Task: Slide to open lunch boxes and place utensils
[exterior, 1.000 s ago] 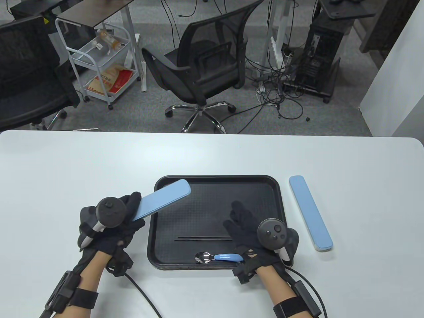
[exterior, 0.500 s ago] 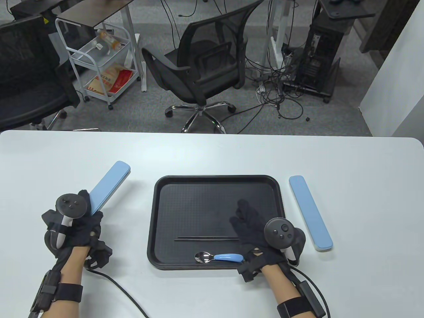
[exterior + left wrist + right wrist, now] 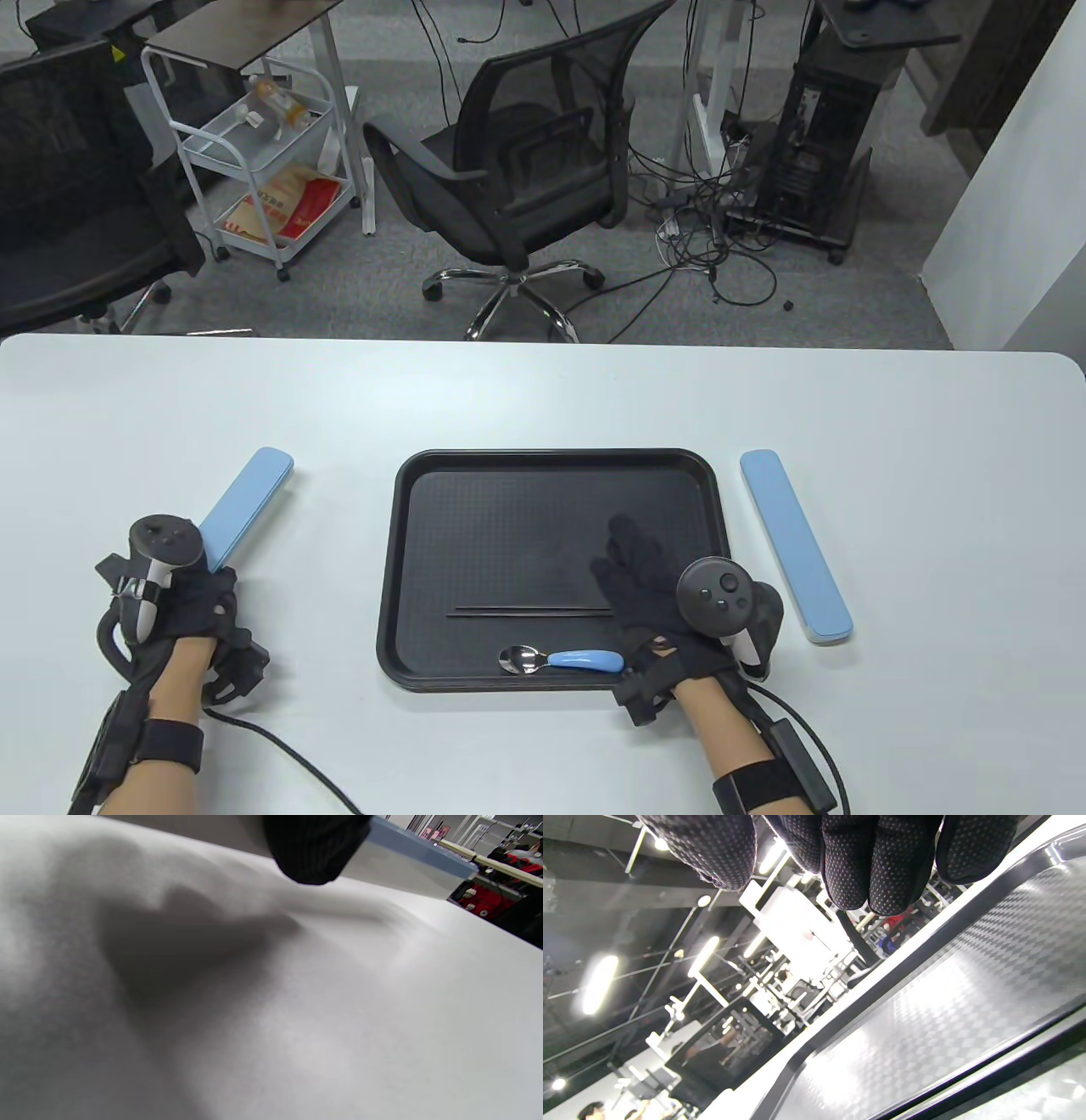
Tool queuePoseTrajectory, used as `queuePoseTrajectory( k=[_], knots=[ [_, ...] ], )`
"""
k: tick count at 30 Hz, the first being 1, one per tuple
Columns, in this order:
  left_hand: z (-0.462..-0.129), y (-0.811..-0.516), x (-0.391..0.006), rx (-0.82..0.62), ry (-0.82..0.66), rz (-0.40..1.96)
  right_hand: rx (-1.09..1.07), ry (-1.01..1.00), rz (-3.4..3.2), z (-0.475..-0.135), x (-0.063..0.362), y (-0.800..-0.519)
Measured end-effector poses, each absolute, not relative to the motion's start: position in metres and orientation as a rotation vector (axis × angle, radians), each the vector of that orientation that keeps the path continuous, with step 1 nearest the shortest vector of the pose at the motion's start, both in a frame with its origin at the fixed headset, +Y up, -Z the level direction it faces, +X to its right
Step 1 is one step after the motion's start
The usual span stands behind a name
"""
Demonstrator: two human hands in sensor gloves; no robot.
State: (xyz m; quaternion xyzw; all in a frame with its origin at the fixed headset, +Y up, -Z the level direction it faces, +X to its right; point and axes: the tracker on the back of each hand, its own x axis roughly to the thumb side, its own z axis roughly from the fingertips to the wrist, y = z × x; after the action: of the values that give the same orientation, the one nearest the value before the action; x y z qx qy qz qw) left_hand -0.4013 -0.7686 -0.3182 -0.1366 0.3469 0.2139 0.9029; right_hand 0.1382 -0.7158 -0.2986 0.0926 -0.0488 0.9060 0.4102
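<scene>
My left hand (image 3: 199, 577) grips the near end of a long blue lid (image 3: 248, 503), which lies low over the white table to the left of the black tray (image 3: 556, 463). In the left wrist view one fingertip (image 3: 314, 853) sits on the lid (image 3: 420, 859). My right hand (image 3: 632, 564) hovers open over the tray's right side, its fingers (image 3: 857, 861) empty above the tray floor (image 3: 925, 1005). Black chopsticks (image 3: 526, 609) and a blue-handled spoon (image 3: 560, 660) lie in the tray near its front edge. The other blue box part (image 3: 793, 543) lies to the right of the tray.
The white table (image 3: 543, 390) reaches to a far edge, beyond which stand an office chair (image 3: 526, 170) and a wire cart (image 3: 254, 153). Glove cables (image 3: 297, 755) trail near the front edge.
My left hand has carried the blue lid from above the tray's left corner out to the left and lowered it toward the table. My right hand has barely moved.
</scene>
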Motion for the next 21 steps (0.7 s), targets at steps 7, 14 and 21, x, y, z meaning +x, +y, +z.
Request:
queuePoseTrajectory(
  k=[7, 14, 21],
  knots=[
    [-0.317, -0.78, -0.41, -0.344, 0.752, 0.477, 0.242, -0.093, 2.286, -0.299, 0.138, -0.717],
    [-0.315, -0.787, -0.415, -0.394, 0.755, 0.508, 0.248, -0.079, 2.293, -0.3, 0.138, -0.717],
    [-0.314, -0.769, -0.404, -0.261, 0.696, 0.513, 0.24, -0.117, 2.284, -0.301, 0.145, -0.711]
  ],
)
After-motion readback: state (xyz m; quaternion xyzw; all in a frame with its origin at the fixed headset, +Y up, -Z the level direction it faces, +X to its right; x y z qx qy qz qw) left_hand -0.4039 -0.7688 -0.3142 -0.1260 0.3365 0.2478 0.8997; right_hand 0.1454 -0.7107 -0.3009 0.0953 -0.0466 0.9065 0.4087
